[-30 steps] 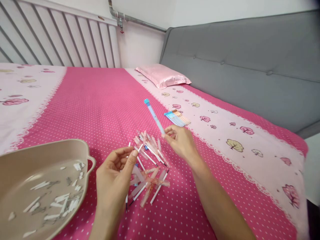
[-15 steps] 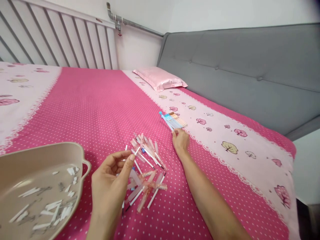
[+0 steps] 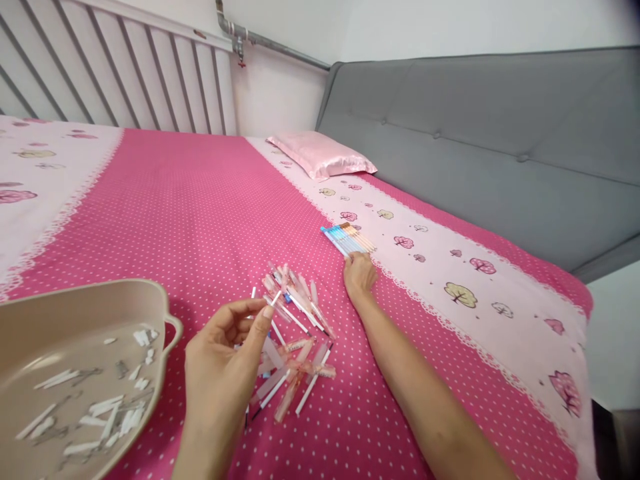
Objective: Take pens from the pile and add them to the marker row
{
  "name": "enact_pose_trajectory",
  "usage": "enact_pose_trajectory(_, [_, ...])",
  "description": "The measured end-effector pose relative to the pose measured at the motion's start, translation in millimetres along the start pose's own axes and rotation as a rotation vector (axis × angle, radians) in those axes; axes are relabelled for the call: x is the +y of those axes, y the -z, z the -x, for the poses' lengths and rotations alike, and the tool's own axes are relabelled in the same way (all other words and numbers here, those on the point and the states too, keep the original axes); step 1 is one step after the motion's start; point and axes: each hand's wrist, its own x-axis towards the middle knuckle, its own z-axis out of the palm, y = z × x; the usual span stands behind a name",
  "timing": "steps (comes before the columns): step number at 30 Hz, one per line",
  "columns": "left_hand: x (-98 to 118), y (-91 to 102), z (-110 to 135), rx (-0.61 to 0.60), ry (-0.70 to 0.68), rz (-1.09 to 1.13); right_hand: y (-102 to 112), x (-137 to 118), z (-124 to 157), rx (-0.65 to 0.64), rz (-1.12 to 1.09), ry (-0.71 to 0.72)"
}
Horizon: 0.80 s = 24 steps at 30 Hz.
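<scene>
My left hand (image 3: 234, 343) is closed in a pinch on a thin white stick (image 3: 275, 298) that looks like a pen refill, held above a loose pile of pen parts. Pink translucent barrels (image 3: 290, 393), white refills with dark ends (image 3: 306, 312) and a few blue bits make up that pile. Farther off, my right hand (image 3: 360, 273) has its fingers closed on the near end of a blue-topped pen (image 3: 333, 241). This pen is the leftmost in a neat row, beside other blue pens and brown-topped pens (image 3: 356, 235). My fingers hide its near end.
At the left stands a beige basin (image 3: 165, 300) with a handle, holding small white pieces (image 3: 107, 407) and grey clip-like pieces. A pink pillow (image 3: 323, 155) lies by the grey headboard (image 3: 475, 120). A white radiator (image 3: 115, 67) and a pipe (image 3: 280, 45) run along the wall.
The blue-topped pen has swung in against the row; its top stuck out at an angle before. My left hand keeps its pinch on the white refill.
</scene>
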Motion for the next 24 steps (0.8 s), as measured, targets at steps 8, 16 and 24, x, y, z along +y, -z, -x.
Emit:
enact_pose_trajectory(8, [-1.7, -1.0, -1.0, -0.006, -0.012, -0.001, -1.8, 1.3, 1.2, 0.02, -0.009, -0.008])
enact_pose_trajectory(16, [-3.2, -0.5, -0.7, -0.014, -0.018, -0.035, -4.0, 2.9, 0.5, 0.029, -0.012, -0.024])
enact_pose_trajectory(24, [-2.4, -5.0, 2.3, -0.046, -0.088, -0.071, -4.3, 4.4, 1.5, 0.041, -0.048, -0.042])
